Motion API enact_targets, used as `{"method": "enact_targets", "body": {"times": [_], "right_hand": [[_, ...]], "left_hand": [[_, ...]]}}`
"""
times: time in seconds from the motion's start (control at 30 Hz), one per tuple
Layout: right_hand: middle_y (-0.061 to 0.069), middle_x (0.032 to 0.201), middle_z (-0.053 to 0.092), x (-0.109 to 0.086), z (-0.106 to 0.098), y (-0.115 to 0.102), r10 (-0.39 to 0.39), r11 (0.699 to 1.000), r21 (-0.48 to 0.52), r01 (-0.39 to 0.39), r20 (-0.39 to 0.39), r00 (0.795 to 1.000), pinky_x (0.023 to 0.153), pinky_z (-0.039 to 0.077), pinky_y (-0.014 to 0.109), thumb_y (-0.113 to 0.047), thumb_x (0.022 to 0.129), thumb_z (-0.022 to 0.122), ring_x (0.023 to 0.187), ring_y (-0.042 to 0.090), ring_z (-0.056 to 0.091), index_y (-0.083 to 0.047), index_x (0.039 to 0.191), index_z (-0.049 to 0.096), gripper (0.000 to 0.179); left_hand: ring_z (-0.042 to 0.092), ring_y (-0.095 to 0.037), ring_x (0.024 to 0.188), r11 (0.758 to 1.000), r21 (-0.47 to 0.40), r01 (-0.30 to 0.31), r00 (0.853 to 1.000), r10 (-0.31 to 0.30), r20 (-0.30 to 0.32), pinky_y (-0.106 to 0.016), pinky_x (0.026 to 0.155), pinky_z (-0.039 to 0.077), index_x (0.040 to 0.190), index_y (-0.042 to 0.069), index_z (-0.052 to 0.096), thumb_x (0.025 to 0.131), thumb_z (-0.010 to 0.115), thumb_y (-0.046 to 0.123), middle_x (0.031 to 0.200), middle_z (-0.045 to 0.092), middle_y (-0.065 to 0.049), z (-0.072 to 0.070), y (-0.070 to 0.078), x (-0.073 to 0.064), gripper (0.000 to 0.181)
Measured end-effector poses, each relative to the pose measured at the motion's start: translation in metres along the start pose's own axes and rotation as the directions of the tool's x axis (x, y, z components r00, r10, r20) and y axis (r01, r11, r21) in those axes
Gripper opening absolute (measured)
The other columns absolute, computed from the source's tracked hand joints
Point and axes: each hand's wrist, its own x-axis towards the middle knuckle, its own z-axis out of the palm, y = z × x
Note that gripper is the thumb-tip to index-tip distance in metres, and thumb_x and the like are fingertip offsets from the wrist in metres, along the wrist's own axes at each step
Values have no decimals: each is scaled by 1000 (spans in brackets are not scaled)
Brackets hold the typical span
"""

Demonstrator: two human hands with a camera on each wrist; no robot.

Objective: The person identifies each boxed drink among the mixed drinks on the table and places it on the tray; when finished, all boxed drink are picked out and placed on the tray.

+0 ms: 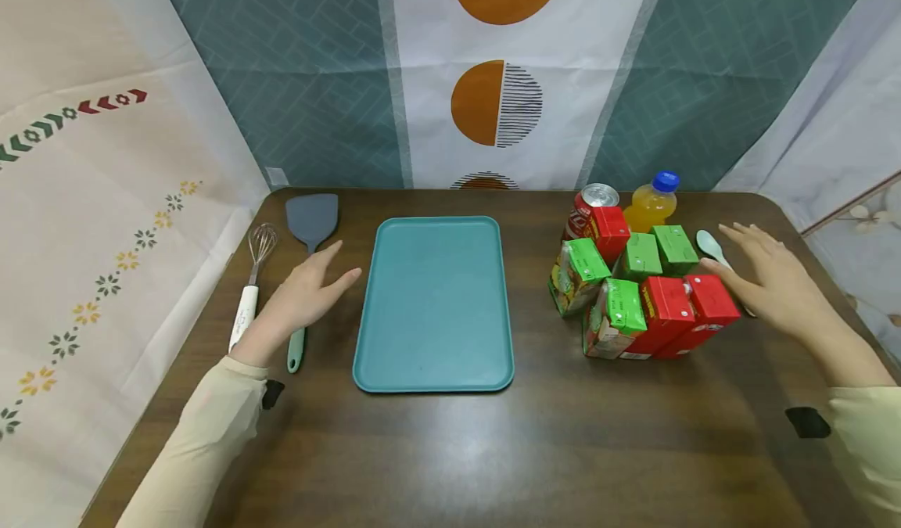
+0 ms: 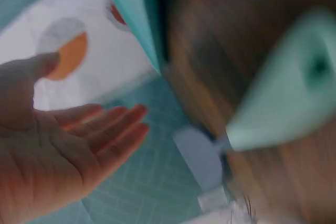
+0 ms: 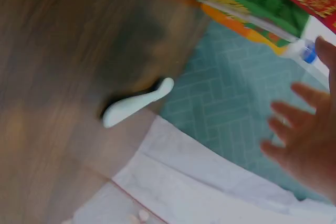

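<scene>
My left hand [image 1: 303,297] hovers with fingers extended over the handle of a grey-bladed spatula [image 1: 312,219], holding nothing. A whisk [image 1: 246,301] with a white handle lies to its left. On the other side, my right hand [image 1: 774,285] is spread above a pale spoon [image 1: 712,246], beside a cluster of juice boxes; nothing is in its grasp. The cluster has red boxes [image 1: 662,309] and green boxes [image 1: 640,256]. In the right wrist view the spoon [image 3: 137,103] lies apart from the fingers. The left wrist view shows the spatula's green handle [image 2: 283,93], blurred.
A teal tray [image 1: 434,305] lies flat mid-table. Behind the boxes stand a red soda can [image 1: 598,195] and a bottle of orange drink [image 1: 651,202] with a blue cap. Cloth hangings [image 1: 317,82] close off the table's back and sides.
</scene>
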Motion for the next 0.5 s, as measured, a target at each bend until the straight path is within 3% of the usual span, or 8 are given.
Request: {"method": "enact_targets", "body": {"times": [0.07, 0.13, 0.2, 0.23, 0.33, 0.43, 0.47, 0.5], "right_hand": [[19, 147, 31, -4, -2, -2, 22, 995, 92, -26, 51, 998, 110, 22, 49, -33, 96, 48, 138, 27, 26, -12, 147, 28, 58], [2, 145, 39, -10, -2, -4, 28, 974, 222, -44, 76, 997, 103, 34, 28, -29, 99, 44, 130, 7, 37, -17, 147, 31, 51], [-13, 137, 44, -16, -1, -6, -10, 939, 344, -9, 55, 998, 87, 36, 11, -21, 100, 41, 116, -9, 43, -17, 145, 34, 46], [-17, 133, 46, -19, 0, -6, -53, 904, 425, 32, 37, 998, 79, 35, 5, -13, 99, 42, 110, -14, 44, -15, 145, 35, 46], [-9, 136, 49, -25, 3, -4, -240, 731, 649, 212, -46, 970, 88, 38, 6, 14, 89, 47, 119, -3, 47, 0, 143, 31, 58], [6, 140, 45, -29, 6, 1, -375, 580, 763, 287, -63, 925, 94, 39, 11, 30, 73, 53, 126, 8, 44, 11, 141, 24, 77], [8, 141, 44, -29, 7, 3, -392, 577, 764, 289, -51, 918, 95, 38, 11, 32, 70, 55, 126, 9, 43, 12, 141, 22, 81], [6, 141, 44, -30, 9, 5, -386, 613, 740, 278, -27, 922, 94, 39, 11, 31, 68, 58, 125, 8, 43, 11, 142, 23, 84]], "left_hand": [[35, -42, 130, 999, -49, 8, 1000, -7, 24, -57, 100, 35, 150, 5, 7, 95, 38, 54, 147, 29, -24, 6, 7, 1, 79], [46, -40, 121, 994, -104, 28, 998, -22, 55, -54, 93, 42, 149, 5, 4, 96, 39, 52, 140, 38, -25, 13, 11, 4, 80], [53, -36, 110, 991, -125, 50, 996, -40, 83, -48, 86, 46, 149, 3, -1, 96, 41, 50, 130, 46, -24, 19, 12, 7, 82], [54, -34, 105, 990, -122, 65, 994, -54, 94, -45, 83, 46, 149, 3, -2, 96, 41, 50, 125, 48, -22, 22, 12, 9, 83], [54, -26, 89, 989, -102, 111, 989, -100, 105, -37, 75, 45, 147, -1, 3, 96, 42, 49, 109, 52, -18, 29, 10, 14, 82], [54, -23, 82, 984, -84, 157, 983, -148, 107, -35, 72, 44, 146, -4, 7, 96, 42, 48, 103, 54, -16, 31, 8, 16, 80], [56, -24, 82, 982, -88, 168, 981, -158, 115, -35, 72, 45, 146, -4, 7, 96, 41, 48, 103, 55, -17, 32, 8, 17, 80], [57, -24, 82, 980, -94, 176, 979, -164, 122, -35, 72, 45, 146, -4, 8, 96, 41, 48, 102, 57, -17, 32, 7, 17, 79]]}}
